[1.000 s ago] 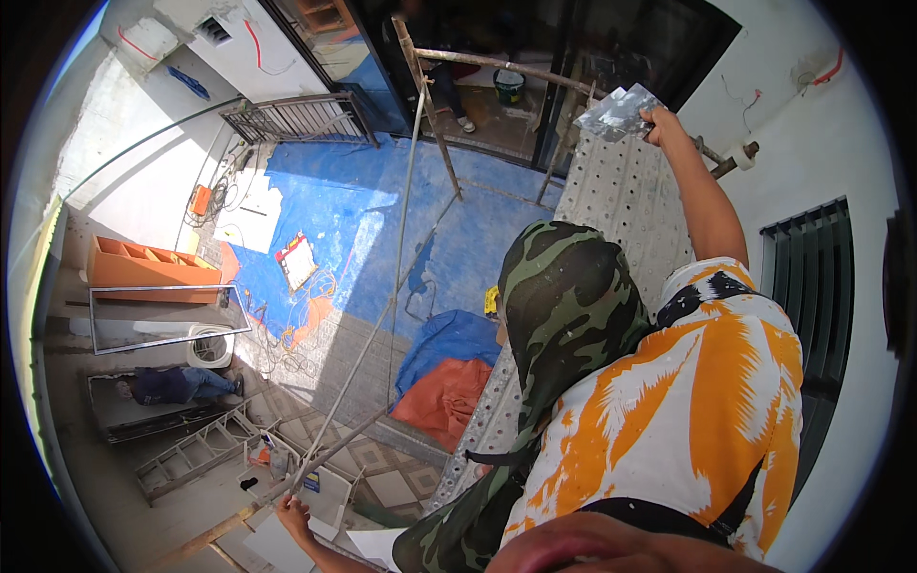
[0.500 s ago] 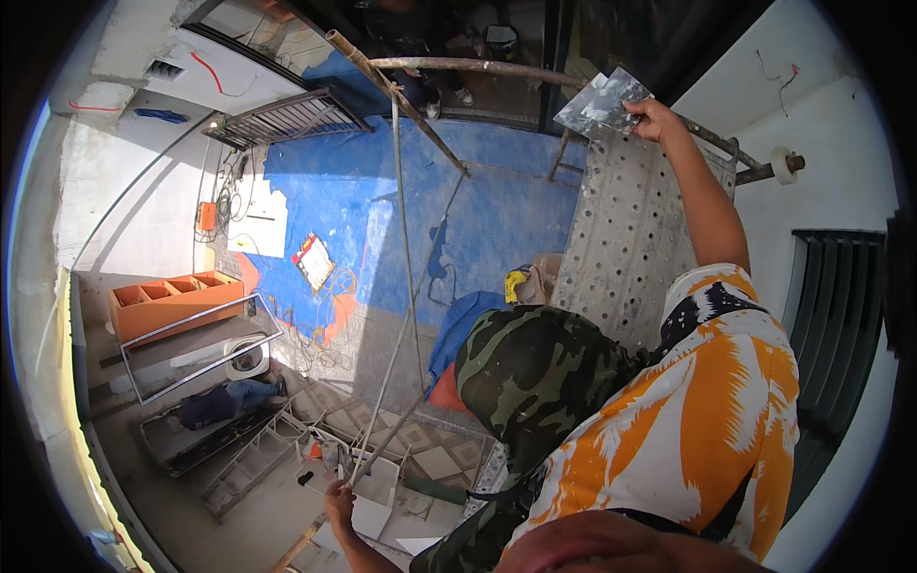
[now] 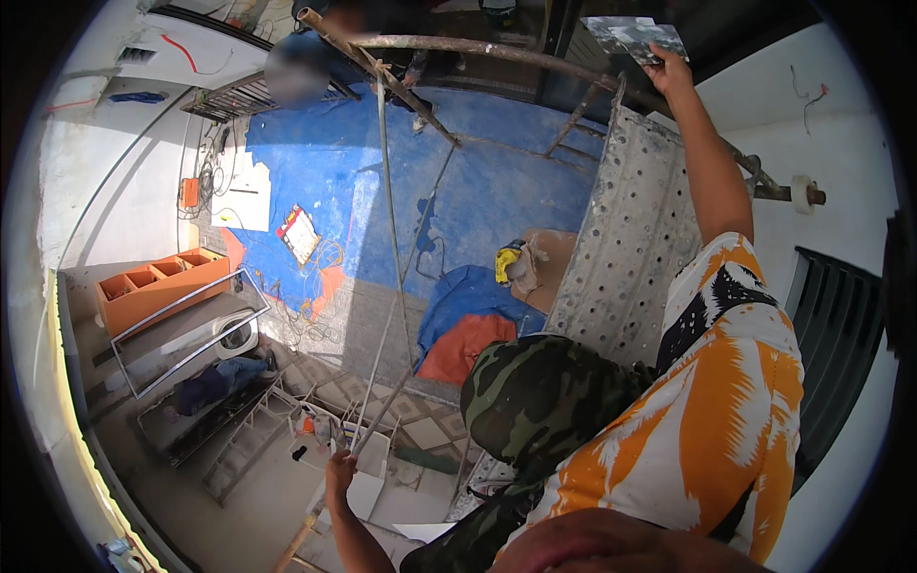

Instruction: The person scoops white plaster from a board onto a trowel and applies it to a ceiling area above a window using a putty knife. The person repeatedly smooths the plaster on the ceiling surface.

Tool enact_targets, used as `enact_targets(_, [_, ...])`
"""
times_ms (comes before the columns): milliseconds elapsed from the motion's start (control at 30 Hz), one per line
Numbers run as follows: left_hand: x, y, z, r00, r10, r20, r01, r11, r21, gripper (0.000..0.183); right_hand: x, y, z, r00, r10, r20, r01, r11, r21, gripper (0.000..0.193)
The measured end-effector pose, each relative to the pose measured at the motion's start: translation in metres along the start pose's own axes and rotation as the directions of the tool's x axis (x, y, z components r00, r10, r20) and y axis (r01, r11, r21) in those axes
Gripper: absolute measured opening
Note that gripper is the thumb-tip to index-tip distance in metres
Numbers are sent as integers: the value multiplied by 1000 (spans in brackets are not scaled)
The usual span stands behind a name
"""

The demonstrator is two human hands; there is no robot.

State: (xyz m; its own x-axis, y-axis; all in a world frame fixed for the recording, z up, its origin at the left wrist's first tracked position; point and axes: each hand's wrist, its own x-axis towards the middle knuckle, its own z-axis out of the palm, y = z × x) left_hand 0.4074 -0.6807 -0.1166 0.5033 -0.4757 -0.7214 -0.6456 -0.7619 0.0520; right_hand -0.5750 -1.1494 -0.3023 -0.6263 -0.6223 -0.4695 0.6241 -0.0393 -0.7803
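At the upper right my right hand [image 3: 671, 72] is closed on a flat metal plate [image 3: 632, 40], grey and smeared with white, held out past the scaffold plank's far end. My left hand [image 3: 341, 470] is low and left of centre with its fingers curled, beside the lower ends of thin scaffold braces [image 3: 387, 329]. What it grips is too small to make out. Between my arms are my camouflage-clad knee [image 3: 535, 392] and my orange-and-white patterned shirt [image 3: 659, 420]. The perforated metal scaffold plank [image 3: 635, 224] lies below my right arm.
Rusty scaffold tubes [image 3: 478, 52] cross the far side. Far below, blue sheeting [image 3: 315, 143] covers floor beside an orange cabinet [image 3: 167, 286], a metal frame [image 3: 191, 329] and a ladder [image 3: 250, 444]. One person [image 3: 205, 384] is at lower left, another [image 3: 315, 67] at the top.
My right hand has moved farther away and up with the metal plate. The view has shifted, showing more of the orange sheet below. A person has come nearer at the top left.
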Motion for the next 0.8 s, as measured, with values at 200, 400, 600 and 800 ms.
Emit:
enact_targets(200, [94,108,-7,877,475,-64,-423,830,364,36,2,30,-22,871,-407,-275,321,896,-307,33])
enact_targets(400, [128,290,46,790,595,-150,-596,802,46,36,2,51,-45,722,-673,163,319,115,-941,35])
enact_targets(600, [53,359,114,718,676,164,-692,719,63,39,10,58,-48,756,-633,166,232,23,-972,39])
enact_targets(800, [3,297,93,798,481,362,-540,838,76,44,18,63,-55,756,-621,204,202,-75,-977,41])
